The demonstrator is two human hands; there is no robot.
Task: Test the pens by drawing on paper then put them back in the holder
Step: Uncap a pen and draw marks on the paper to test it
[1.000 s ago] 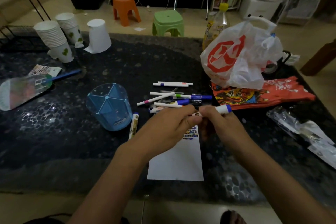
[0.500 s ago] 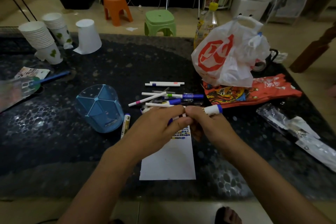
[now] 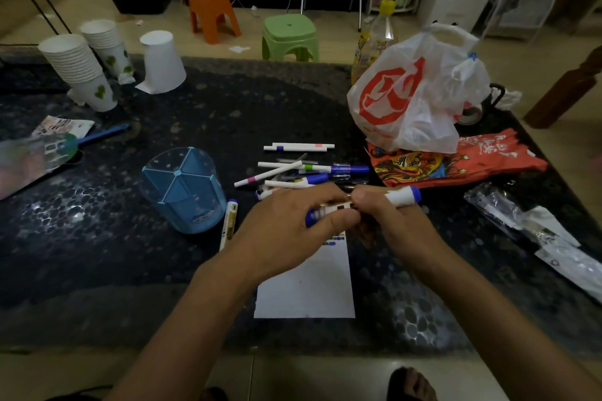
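Note:
My left hand (image 3: 286, 231) and my right hand (image 3: 387, 221) meet above the white paper (image 3: 306, 286), and both grip one white marker with blue ends (image 3: 402, 196). The left fingers curl round its blue-capped end; the right hand holds the barrel, whose other blue end sticks out to the right. The blue divided pen holder (image 3: 184, 189) stands to the left with no pens showing in it. One marker (image 3: 229, 221) lies just right of the holder. A loose pile of pens (image 3: 293, 169) lies beyond my hands. Small coloured marks show at the paper's top edge.
A white plastic bag with a red logo (image 3: 413, 98) and an orange packet (image 3: 456, 163) lie at the right. Stacked paper cups (image 3: 81, 68) stand at the back left. A clear wrapper (image 3: 534, 231) lies far right. The dark table's front edge (image 3: 293, 345) is near me.
The marker's left blue end now shows in my left fingers, where before it was hidden. Both hands stay together over the paper, and the view has shifted slightly.

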